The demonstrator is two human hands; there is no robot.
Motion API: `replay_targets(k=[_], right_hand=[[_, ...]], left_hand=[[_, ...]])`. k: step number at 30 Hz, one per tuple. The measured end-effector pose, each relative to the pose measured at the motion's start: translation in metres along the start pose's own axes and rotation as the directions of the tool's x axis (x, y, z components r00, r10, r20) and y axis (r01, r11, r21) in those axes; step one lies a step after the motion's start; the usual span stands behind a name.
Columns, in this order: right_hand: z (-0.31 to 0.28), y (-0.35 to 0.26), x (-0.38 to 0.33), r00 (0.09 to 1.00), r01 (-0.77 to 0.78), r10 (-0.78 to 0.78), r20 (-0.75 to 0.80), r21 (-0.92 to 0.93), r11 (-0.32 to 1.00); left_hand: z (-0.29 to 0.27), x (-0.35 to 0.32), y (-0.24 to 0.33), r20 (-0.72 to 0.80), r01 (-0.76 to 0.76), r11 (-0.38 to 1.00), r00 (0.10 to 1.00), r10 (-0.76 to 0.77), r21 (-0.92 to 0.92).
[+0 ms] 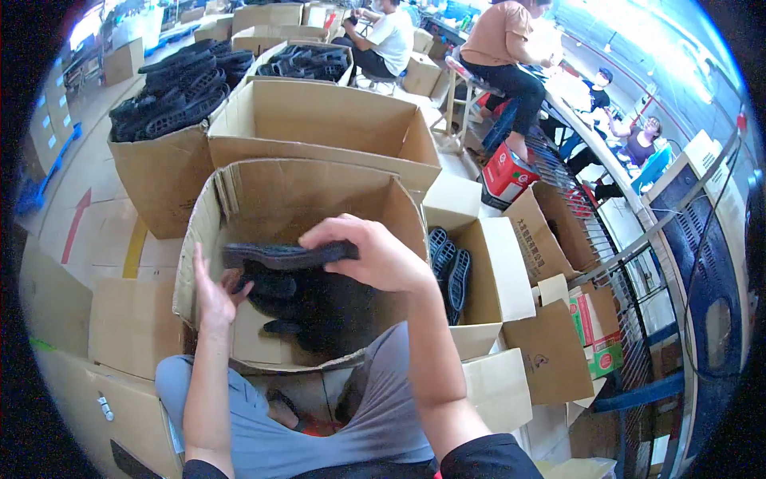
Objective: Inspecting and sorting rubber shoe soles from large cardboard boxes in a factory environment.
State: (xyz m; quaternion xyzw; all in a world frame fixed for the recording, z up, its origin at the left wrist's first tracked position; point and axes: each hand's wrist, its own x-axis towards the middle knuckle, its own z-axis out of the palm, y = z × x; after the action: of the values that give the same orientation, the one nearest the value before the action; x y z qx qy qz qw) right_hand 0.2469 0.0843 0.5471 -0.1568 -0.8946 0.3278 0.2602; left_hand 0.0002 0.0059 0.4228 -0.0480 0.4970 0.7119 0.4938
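My right hand (367,254) grips a black shoe sole (291,257) by its right end, above an open cardboard box (319,180) between my knees. Beside the sole's left end is my left hand (214,297), its fingers stretched upward and apart. A dark piece lies close to its thumb, and I cannot make out whether they touch. More black soles (279,307) lie in the box below, partly in shadow and partly covered by the held one.
A cardboard box (319,132) stands behind mine. Left of it, another box (163,180) is heaped with black soles (187,88). On the right, a smaller box (487,263) holds several soles (456,283). A metal rack (630,295) runs along the right. People sit working farther off.
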Motion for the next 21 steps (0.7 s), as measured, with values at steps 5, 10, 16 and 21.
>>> replay_targets(k=[5,10,16,21], right_hand=[[0.014,0.047,-0.019,0.972,0.028,-0.011,-0.233,0.072,0.997],[0.049,0.109,-0.021,0.693,-0.006,0.652,-0.307,0.902,0.432],[0.035,0.139,-0.020,0.653,0.353,0.699,-0.292,0.934,0.061],[0.032,0.147,-0.024,0.549,0.327,0.787,-0.283,0.939,0.110]], left_hand=[[0.006,-0.023,0.024,0.550,0.129,0.948,0.833,0.057,-0.293],[0.011,-0.038,0.014,0.729,0.030,0.970,0.665,0.162,-0.243],[0.026,-0.064,-0.029,0.862,-0.592,0.804,0.384,0.330,-0.044],[0.023,-0.080,-0.065,0.965,-0.938,0.344,0.041,0.261,-0.053]])
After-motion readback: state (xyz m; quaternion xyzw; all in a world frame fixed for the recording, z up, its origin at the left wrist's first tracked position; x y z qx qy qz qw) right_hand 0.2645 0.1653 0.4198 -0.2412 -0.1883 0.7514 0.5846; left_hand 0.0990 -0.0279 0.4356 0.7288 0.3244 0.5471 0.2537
